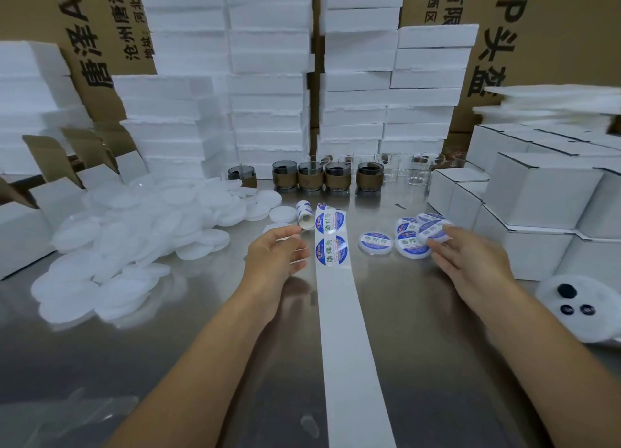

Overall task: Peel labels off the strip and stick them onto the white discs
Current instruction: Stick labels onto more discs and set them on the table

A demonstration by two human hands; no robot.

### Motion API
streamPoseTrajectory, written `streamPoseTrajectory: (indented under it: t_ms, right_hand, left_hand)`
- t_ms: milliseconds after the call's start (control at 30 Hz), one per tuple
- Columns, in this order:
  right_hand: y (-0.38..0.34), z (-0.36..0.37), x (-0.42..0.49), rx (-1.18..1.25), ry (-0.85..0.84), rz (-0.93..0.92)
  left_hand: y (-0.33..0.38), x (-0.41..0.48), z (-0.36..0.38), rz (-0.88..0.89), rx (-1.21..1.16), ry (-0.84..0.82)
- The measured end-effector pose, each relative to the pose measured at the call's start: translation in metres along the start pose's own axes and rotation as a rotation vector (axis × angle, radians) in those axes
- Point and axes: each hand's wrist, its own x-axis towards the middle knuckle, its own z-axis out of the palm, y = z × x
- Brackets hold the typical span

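A white backing strip [349, 346] runs up the steel table from the near edge to a small label roll [305, 215]. Two round blue-and-white labels [331, 250] sit on its far end. My left hand [279, 251] hovers just left of the strip beside the nearer label, fingers loosely curled, with nothing visibly in it. My right hand [470, 262] reaches to the right, its fingertips touching a small heap of labelled discs [413, 244]. One labelled disc [375, 242] lies apart, nearer the strip. A big pile of blank white discs [134, 239] spreads over the left.
Dark cups in cork sleeves [336, 177] and clear glasses [416, 172] line the back. White cartons [537, 195] are stacked at the right, open cartons [50, 185] at the left, foam slabs [268, 94] behind. A white pad with black dots [578, 310] lies near my right forearm.
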Motion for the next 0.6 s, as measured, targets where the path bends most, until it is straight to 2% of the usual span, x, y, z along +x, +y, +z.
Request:
streamPoseTrajectory:
  t_ms: [167, 267, 400, 600]
  right_hand:
    - [0.004, 0.003, 0.0, -0.063, 0.0, -0.008]
    - [0.011, 0.005, 0.005, -0.201, 0.036, -0.068]
    - [0.017, 0.008, 0.003, -0.544, 0.117, -0.287]
    - [0.021, 0.013, -0.005, -0.561, 0.055, -0.467]
  left_hand:
    - [-0.003, 0.005, -0.004, 0.044, 0.081, 0.077]
    - [-0.004, 0.008, -0.004, 0.139, 0.306, 0.121]
    - [-0.003, 0.016, -0.003, 0.195, 0.592, 0.095]
    - [-0.009, 0.038, -0.012, 0.295, 0.974, 0.115]
